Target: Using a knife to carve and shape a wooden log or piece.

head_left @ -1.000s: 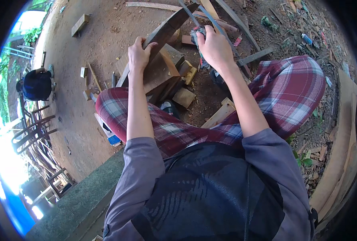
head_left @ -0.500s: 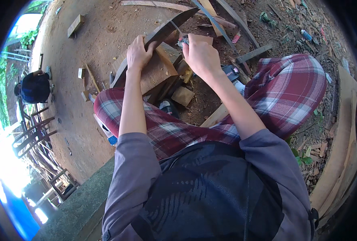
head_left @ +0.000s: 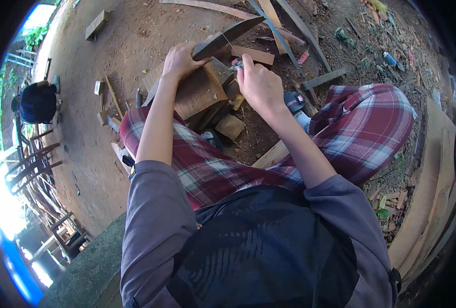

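Note:
My left hand (head_left: pixel 181 60) is closed round a dark, curved wooden board (head_left: pixel 243 28), its thumb on the near side. The board's tapered end points away to the far right. Under and beside my left hand stands a squared wooden block (head_left: pixel 194 97). In my right hand (head_left: pixel 261 84) is a slim tool; its colourful wrapped handle (head_left: pixel 236 64) shows at the fingers. From it a thin metal shaft (head_left: pixel 230 44) reaches up across the curved board's side. Whether the tool is a file or a blade, I cannot make out.
A reddish wood block (head_left: pixel 256 56) lies beyond my right hand. Long strips (head_left: pixel 305 33) and a wooden bar (head_left: pixel 324 77) lie at the far right. A small block (head_left: pixel 230 127) sits between my legs. Planks (head_left: pixel 423 179) stand at right. Another person (head_left: pixel 38 102) crouches at far left.
The curved board and my left hand have shifted away and to the right. My right hand has drawn a little nearer to me with the tool. The whole view has tilted slightly.

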Demonstrator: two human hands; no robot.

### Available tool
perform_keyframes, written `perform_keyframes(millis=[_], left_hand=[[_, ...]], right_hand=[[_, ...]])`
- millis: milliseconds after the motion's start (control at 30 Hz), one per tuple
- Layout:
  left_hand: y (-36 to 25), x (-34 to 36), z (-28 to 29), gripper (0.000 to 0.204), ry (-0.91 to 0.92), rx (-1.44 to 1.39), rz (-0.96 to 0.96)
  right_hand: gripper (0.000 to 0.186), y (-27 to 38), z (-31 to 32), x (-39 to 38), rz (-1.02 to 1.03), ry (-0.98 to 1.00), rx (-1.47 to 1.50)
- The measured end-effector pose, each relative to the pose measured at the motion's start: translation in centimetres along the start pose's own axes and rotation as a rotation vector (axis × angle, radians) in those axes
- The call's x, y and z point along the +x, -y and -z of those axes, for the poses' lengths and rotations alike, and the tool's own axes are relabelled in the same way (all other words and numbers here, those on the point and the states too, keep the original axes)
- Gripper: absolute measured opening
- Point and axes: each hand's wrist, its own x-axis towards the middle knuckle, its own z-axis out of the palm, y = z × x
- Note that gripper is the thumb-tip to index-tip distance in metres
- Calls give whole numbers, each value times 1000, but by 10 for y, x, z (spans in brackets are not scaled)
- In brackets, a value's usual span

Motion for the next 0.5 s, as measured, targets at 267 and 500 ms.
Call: perform_keyframes(millis=[267,500], left_hand=[[-3,-3,4,57,26,22,16],[-11,-8,6,57,11,-50,88]], right_hand=[[18,4,12,-2,-47,165,-101],[17,5,14,22,-37,203,-98]])
